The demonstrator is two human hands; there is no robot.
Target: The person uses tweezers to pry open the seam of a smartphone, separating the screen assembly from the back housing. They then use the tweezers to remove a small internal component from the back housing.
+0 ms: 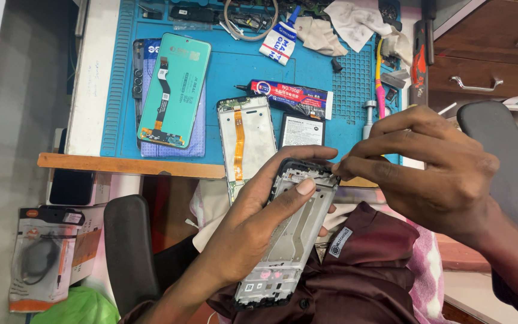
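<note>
Left hand (259,222) grasps phone middle frame (289,240) from below, thumb across its face, held over lap, clear of tabletop (91,84). Frame's long axis runs near-vertical, tilted, top end toward upper right. Right hand (427,162), fingers pinched together, touches frame's top edge from right; nearer that end. Whether pinch holds small tool or part: cannot tell. Frame's lower end partly behind maroon cloth (367,270).

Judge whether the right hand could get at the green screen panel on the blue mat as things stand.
Probably yes: the screen panel lies uncovered on the mat, though the right hand must cross the held phone frame.
</note>
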